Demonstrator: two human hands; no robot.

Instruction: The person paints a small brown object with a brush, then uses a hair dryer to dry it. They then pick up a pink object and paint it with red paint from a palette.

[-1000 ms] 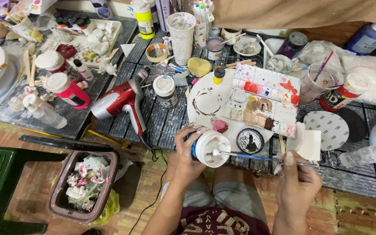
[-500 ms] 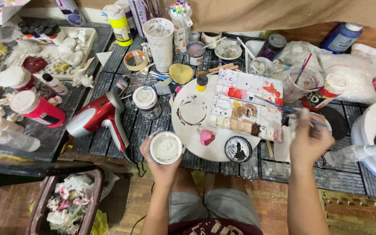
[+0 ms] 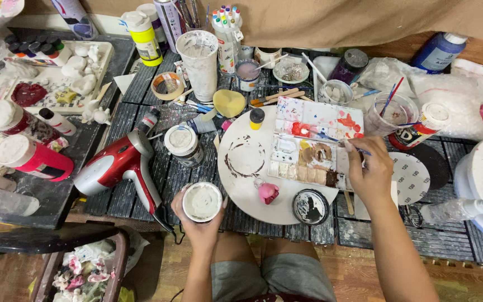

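Head view is showing the person sitting at a dark slatted tabletop (image 3: 141,196) crowded with craft supplies. The left hand (image 3: 199,223) is cupping a small open white jar (image 3: 202,202) from beneath, its fingers curled round the wall and keeping the mouth level and turned upward, at the near edge of the tabletop just in front of the knees. The right hand (image 3: 371,174) is pinching a thin paintbrush (image 3: 331,137), fingers clenched on the handle, so that the tip is reaching onto the paint palette (image 3: 314,142) among the red patches. The palette is lying on a round white board (image 3: 247,184), beside a little pink piece (image 3: 268,192). A red hair dryer (image 3: 119,165) is lying just left of the jar, within easy reach.
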